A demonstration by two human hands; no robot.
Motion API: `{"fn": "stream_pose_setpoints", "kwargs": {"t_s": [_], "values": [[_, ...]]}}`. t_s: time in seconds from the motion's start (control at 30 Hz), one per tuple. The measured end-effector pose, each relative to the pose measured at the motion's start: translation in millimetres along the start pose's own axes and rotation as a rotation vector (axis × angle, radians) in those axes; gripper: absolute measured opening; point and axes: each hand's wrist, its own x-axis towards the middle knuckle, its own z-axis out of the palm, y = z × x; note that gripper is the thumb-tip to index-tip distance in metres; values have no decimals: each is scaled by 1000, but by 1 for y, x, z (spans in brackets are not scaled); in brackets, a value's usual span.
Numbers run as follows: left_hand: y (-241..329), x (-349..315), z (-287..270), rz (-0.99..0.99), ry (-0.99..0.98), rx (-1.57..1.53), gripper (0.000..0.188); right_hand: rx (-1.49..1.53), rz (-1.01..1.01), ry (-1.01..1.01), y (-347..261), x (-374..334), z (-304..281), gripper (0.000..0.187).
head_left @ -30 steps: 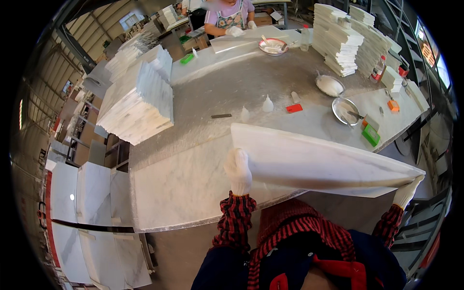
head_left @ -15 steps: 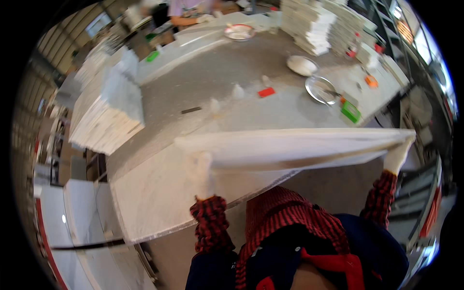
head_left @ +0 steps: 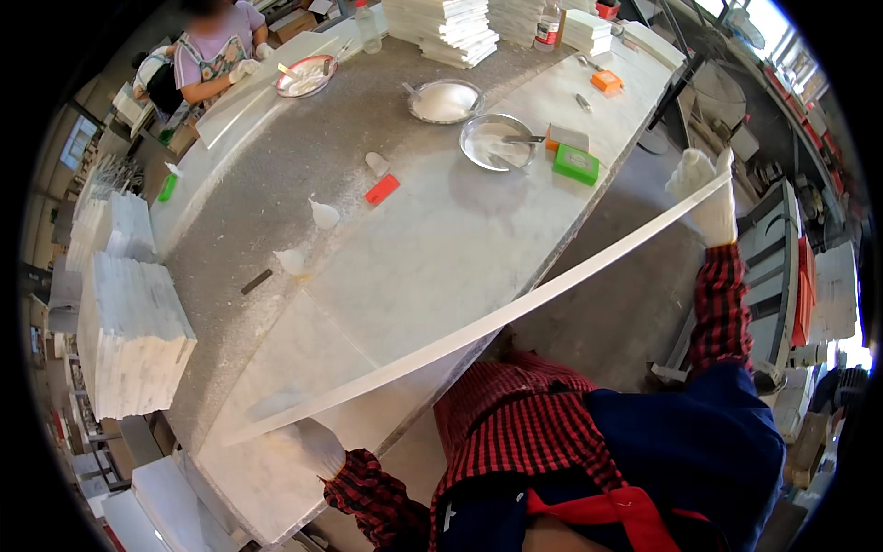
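A long white stone slab (head_left: 515,310) is held on edge, its narrow side facing up, slanting across the front of the worktable. My left hand (head_left: 311,447), in a white glove, grips the slab near its lower left end, over the tabletop; motion blurs it somewhat. At the upper right end, my right hand (head_left: 713,198), gloved too, is closed around the slab's corner, beyond the table edge. Both arms are spread wide in red-and-black checked sleeves. The slab's broad faces are mostly hidden at this angle.
On the worktable (head_left: 432,239) lie a metal bowl (head_left: 474,156) with spatulas, a bowl of white powder (head_left: 445,101), a green box (head_left: 576,164) and a red block (head_left: 382,189). Stacked tiles (head_left: 138,331) stand left, more (head_left: 441,28) far. Across the table is a co-worker (head_left: 216,55).
The slab has turned from roughly level with a broad face showing to edge-on and slanted. My left hand moved down and left, my right hand up; the view has swung too.
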Motion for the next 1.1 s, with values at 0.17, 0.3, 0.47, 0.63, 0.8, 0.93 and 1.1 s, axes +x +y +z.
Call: {"fn": "stream_pose_setpoints", "kwargs": {"t_s": [0.17, 0.3, 0.47, 0.63, 0.8, 0.93, 1.1], "values": [[-18, 9, -5, 91, 11, 307, 43, -762, 312, -198, -91, 95, 64, 69], [-9, 7, -14, 174, 88, 595, 45, -1384, 502, -618, -43, 143, 162, 62], [6, 4, 12, 122, 220, 426, 41, -1989, -169, -1232, 104, 159, 159, 92], [2, 2, 14, 50, 232, 193, 39, -2178, -362, -1209, 138, 143, 177, 69], [17, -1, 27, -58, 259, -82, 15, -2244, -480, -1203, 161, 161, 164, 32], [19, -1, 18, -34, 158, -101, 27, -2157, -267, -1024, 156, 190, 152, 24], [22, 0, 19, -106, 112, -108, 25, -2440, -533, -1064, 102, 213, 172, 22]]}}
